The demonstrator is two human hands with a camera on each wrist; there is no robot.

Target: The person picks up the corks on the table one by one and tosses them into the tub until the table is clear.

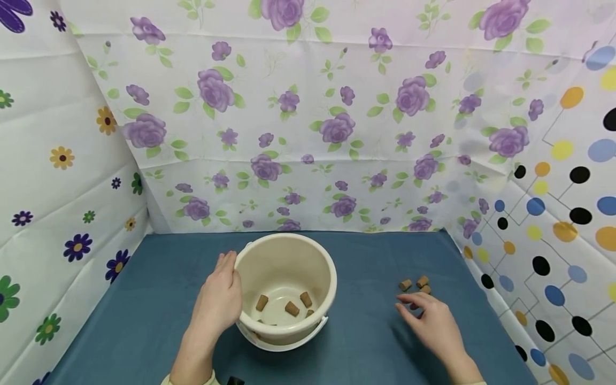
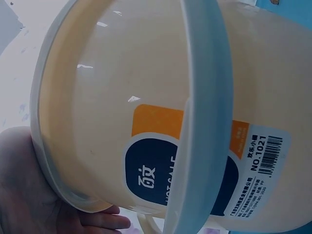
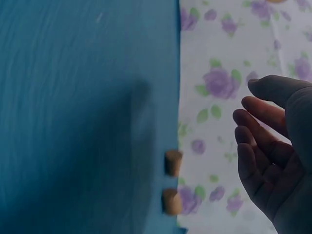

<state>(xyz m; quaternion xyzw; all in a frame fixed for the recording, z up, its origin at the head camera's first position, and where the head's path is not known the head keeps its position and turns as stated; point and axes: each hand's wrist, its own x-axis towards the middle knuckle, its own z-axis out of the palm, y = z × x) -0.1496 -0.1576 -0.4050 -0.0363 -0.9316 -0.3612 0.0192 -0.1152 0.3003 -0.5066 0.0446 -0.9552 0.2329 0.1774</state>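
A cream plastic bucket stands on the blue-covered table, with several brown cork stoppers lying inside at its bottom. My left hand rests along the bucket's left side, fingers extended together at the rim. The left wrist view shows that hand's fingers beside the rim, near the labelled outer wall. To the right, my right hand hovers close to a small group of corks, thumb and fingers apart. In the right wrist view nothing shows between its fingers, and two corks lie past them.
The bucket's handle hangs down at its front. A blue cloth covers the table. Flowered sheeting hangs behind, and dotted sheeting borders the right side. A small black object shows at the front edge.
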